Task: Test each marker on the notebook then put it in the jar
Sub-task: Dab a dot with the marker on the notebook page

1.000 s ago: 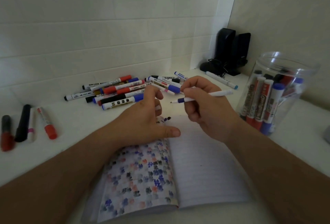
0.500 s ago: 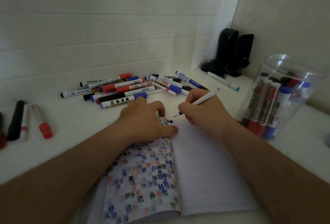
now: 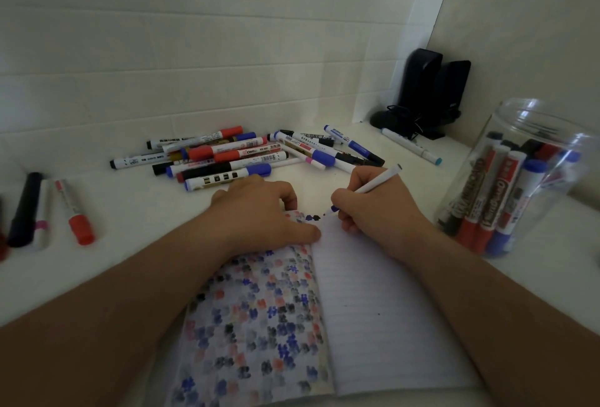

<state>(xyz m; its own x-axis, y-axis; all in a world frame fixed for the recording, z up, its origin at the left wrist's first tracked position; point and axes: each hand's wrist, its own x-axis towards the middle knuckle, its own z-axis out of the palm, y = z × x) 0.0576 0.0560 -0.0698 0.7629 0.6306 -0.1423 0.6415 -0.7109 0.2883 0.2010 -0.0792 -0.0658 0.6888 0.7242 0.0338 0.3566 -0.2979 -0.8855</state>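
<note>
An open notebook (image 3: 373,315) lies in front of me, its left page covered in blue, red and black marks, its right page lined and nearly blank. My left hand (image 3: 259,212) rests flat on the top of the left page. My right hand (image 3: 376,208) grips a thin white marker (image 3: 378,184) with a blue tip, which is at the top edge of the notebook by the fold. A clear plastic jar (image 3: 532,134) stands at the right with several markers upright inside.
A pile of several red, blue and black markers (image 3: 233,156) lies behind my hands by the tiled wall. Three markers (image 3: 42,212) lie at the far left. One white marker (image 3: 410,146) lies near two black speakers (image 3: 435,88) in the corner.
My right hand has lowered the marker from mid-air and tipped it down, so its tip is now at the notebook's top edge. My left hand has settled flat on the left page.
</note>
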